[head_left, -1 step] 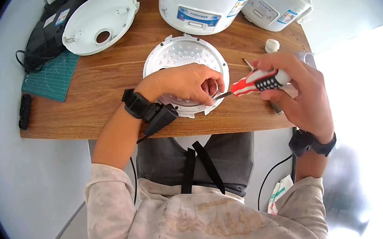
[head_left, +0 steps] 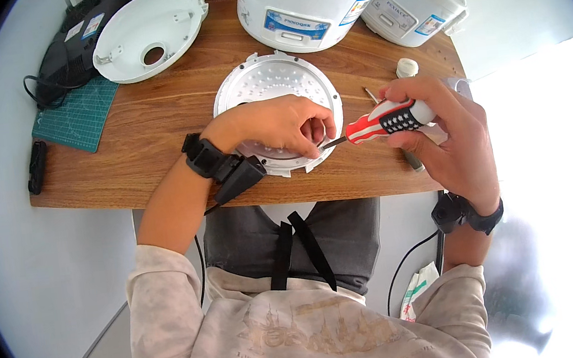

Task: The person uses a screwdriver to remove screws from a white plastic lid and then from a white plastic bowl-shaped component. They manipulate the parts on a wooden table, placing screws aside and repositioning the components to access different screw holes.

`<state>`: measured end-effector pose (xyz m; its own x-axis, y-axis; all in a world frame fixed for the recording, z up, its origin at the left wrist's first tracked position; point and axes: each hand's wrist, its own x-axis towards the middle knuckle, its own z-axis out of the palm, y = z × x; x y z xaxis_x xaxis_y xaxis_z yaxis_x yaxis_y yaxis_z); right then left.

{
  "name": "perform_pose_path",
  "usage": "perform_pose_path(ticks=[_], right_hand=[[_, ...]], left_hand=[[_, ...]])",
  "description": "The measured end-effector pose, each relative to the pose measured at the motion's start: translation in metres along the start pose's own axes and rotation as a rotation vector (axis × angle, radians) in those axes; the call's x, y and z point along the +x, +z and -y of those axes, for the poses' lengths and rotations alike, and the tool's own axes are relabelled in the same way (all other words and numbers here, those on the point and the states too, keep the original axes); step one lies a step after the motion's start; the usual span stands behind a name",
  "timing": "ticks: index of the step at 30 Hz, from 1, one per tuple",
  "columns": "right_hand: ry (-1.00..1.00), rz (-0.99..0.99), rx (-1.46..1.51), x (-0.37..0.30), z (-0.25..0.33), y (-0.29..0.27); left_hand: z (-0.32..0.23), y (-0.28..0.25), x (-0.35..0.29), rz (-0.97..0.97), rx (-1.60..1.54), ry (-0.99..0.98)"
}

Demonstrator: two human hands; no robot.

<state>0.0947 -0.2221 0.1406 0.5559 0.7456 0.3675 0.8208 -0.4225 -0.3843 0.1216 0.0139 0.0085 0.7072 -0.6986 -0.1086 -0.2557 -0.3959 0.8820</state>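
Centrally, the person's right grip [head_left: 456, 133] is closed around the plump handle of a screwdriver [head_left: 400, 121], coloured red, white and black with white stars. The screwdriver lies nearly level, its metal shaft pointing left toward the rim of a round silver plate [head_left: 281, 73]. The left grip [head_left: 280, 124] reaches over that plate with curled fingers, its fingertips right by the screwdriver's tip; whether they pinch anything cannot be told.

The plate rests near the front edge of the wooden tabletop [head_left: 168, 132], about midway between the left and right edges, with small raised dimples across its face and tabs around its rim. Both wrists wear black straps.

Near the right edge, just beyond the right grip, stands a small white pot [head_left: 407, 68], and a grey rod [head_left: 413, 161] lies partly under that hand, toward the front right corner.

Along the back edge, a large white rice cooker [head_left: 292, 12] stands open behind the plate. A smaller white cooker [head_left: 415, 9] fills the back right corner. Toward the back left corner, a white lid [head_left: 143, 36] with a round hole lies near a green cutting mat [head_left: 78, 121].
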Motion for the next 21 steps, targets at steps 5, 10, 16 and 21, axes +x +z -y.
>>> perform_pose_path(ticks=[5, 10, 16, 21], right_hand=[[-0.022, -0.115, -0.216, 0.002, 0.010, 0.007], [0.083, -0.068, -0.346, -0.001, 0.009, 0.011], [0.049, 0.063, -0.069, 0.005, 0.015, -0.005], [0.119, 0.151, -0.103, 0.007, 0.013, -0.013]], left_hand=[[0.003, 0.000, -0.001, -0.018, 0.008, 0.009], [0.000, 0.000, 0.000, -0.041, -0.009, 0.023], [0.002, 0.001, -0.001, -0.044, -0.012, 0.024], [0.002, 0.002, -0.001, -0.039, -0.017, 0.006]])
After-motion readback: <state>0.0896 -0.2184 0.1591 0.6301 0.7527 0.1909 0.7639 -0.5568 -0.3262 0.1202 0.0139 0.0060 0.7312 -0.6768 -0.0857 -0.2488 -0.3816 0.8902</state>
